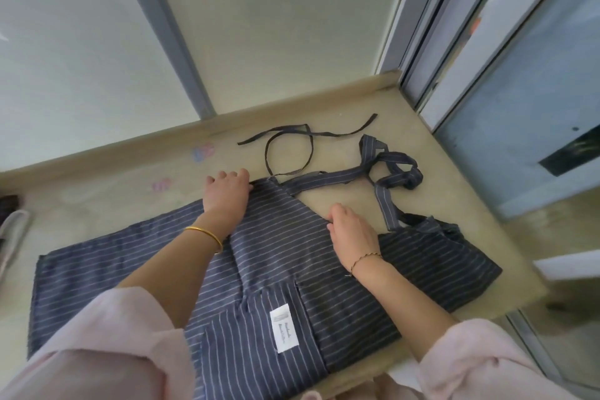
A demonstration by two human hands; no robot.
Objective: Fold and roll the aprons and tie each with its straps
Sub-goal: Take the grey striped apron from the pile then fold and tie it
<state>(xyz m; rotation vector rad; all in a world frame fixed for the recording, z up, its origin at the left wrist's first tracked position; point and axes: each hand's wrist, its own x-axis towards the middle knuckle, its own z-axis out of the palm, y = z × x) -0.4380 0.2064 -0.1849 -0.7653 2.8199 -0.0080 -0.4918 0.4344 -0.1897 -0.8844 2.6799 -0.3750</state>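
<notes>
Just beyond lie tangled straps (397, 157), while left hand (227, 193) and right hand (352, 232) pinch the striped apron's (285, 247) far edge.

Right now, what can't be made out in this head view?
White label on the apron: print too small to read.
Left hand and right hand: fingertips hidden by the hands' own backs, so each grip on the cloth is unclear.
Apron's near end: cut off by the bottom edge and covered by the pink sleeves.
Grey object: cut off by the left edge, unidentifiable.
</notes>
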